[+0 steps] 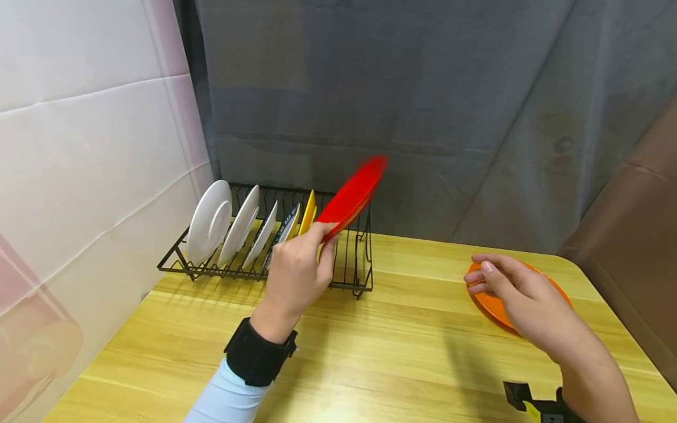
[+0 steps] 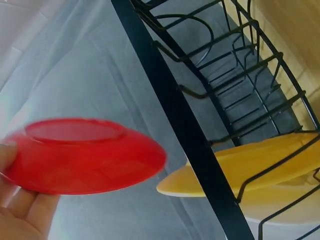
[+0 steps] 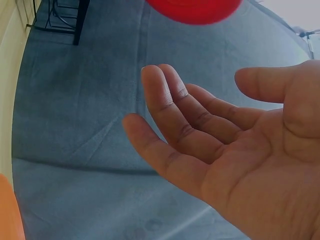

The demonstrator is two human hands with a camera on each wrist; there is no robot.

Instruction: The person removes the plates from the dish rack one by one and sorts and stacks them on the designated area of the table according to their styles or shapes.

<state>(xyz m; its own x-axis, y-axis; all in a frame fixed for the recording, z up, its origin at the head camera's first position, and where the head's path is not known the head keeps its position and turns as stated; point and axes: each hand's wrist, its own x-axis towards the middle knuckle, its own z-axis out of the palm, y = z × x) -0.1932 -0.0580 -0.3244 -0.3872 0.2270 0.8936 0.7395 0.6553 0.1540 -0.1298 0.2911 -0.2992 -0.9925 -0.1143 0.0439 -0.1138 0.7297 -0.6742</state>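
Observation:
My left hand pinches a red plate by its edge, tilted in the air at the right part of a black wire dish rack. In the left wrist view the red plate appears underside up, apart from the rack's bar. A yellow plate stands in the rack just left of it. My right hand hovers by an orange plate on the table, partly hiding it. The right wrist view shows that hand with relaxed fingers and nothing in it.
Several plates lean in the rack's left slots, among them a white plate and a dark-patterned one. Behind the wooden table hangs a grey cloth. A pale cloth wall borders the left, a brown one the right.

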